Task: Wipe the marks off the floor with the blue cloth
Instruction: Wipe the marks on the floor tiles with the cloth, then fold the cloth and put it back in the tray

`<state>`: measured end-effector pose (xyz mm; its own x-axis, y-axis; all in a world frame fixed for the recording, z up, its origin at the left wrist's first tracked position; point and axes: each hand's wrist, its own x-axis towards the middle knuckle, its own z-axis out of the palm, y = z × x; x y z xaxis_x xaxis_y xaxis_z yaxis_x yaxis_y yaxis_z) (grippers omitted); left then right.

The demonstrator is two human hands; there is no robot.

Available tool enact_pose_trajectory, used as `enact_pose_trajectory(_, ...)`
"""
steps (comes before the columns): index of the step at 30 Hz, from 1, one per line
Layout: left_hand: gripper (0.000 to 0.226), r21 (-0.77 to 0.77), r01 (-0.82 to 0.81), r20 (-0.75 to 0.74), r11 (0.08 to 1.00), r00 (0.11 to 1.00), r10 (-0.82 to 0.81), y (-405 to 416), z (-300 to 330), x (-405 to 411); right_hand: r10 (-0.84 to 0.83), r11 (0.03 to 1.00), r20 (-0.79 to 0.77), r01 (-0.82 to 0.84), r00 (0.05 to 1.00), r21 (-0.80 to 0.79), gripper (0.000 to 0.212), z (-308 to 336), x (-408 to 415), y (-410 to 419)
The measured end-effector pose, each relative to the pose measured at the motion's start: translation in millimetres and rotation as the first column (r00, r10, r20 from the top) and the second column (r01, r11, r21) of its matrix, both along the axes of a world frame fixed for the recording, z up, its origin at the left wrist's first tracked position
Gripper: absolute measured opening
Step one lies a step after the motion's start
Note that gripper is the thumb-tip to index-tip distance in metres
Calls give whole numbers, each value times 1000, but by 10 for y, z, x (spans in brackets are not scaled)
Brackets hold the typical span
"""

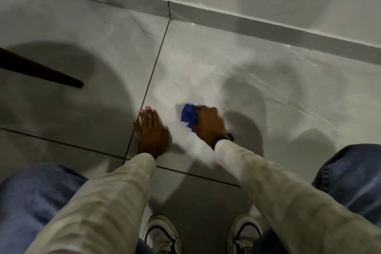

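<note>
My right hand (210, 125) presses a bunched blue cloth (189, 116) onto the glossy grey floor tile (257, 93); the cloth sticks out to the left of my fingers. My left hand (150, 132) lies flat on the floor beside it, palm down and fingers spread, across a dark grout line (151, 76). Both arms wear pale long sleeves. The picture is blurred, so I cannot make out separate marks on the tile; only pale veins and tiny specks show.
A grey skirting board (247, 22) and a white wall run across the back. A dark wooden furniture leg (51, 75) slants in from the left. My knees in blue jeans (354, 173) and white sneakers (162, 235) fill the bottom edge.
</note>
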<state>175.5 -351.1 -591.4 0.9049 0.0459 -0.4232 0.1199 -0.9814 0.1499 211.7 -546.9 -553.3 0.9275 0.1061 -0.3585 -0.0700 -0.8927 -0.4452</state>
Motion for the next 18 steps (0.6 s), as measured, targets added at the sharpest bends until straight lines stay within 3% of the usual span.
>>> enact_pose_trajectory(1, 71, -50, 1, -35, 999, 999, -3, -67, 54, 45, -196, 962, -110, 212, 975, 171, 21, 33, 55, -30)
enact_pose_trajectory(2, 67, -130, -14, -67, 991, 998, 5, -140, 226, 107, -353, 844, -283, 434, 892, 314, 18, 218, 104, -61)
enact_pose_trajectory(4, 55, -397, -150, -163, 905, 982, 92, -375, 545, 190, -444, 544, -576, 718, 686, 435, 25, 515, 90, -116)
enact_pose_trajectory(6, 50, -600, -381, -378, 703, 910, 171, -584, 1153, 257, -432, 397, -672, 796, 601, 457, 31, 1028, 33, -165)
enact_pose_trajectory(10, 48, -718, -512, -536, 471, 839, 94, -888, 2623, 230, -386, 229, -762, 854, 520, 467, 23, 2450, -46, -269)
enact_pose_trajectory(12, 50, -764, -497, -526, 411, 849, 49, -920, 3353, 173, -324, 218, -803, 865, 501, 452, 22, 3144, -81, -324)
enact_pose_trajectory(14, 58, -772, -491, -513, 403, 856, 60, -889, 4024, 84, -283, 271, -811, 854, 512, 445, 27, 3794, -124, -340)
enact_pose_trajectory(18, 47, -754, -547, -513, 363, 836, 194, -622, 5405, -154, -215, 502, -771, 745, 600, 439, 33, 5075, -166, -202)
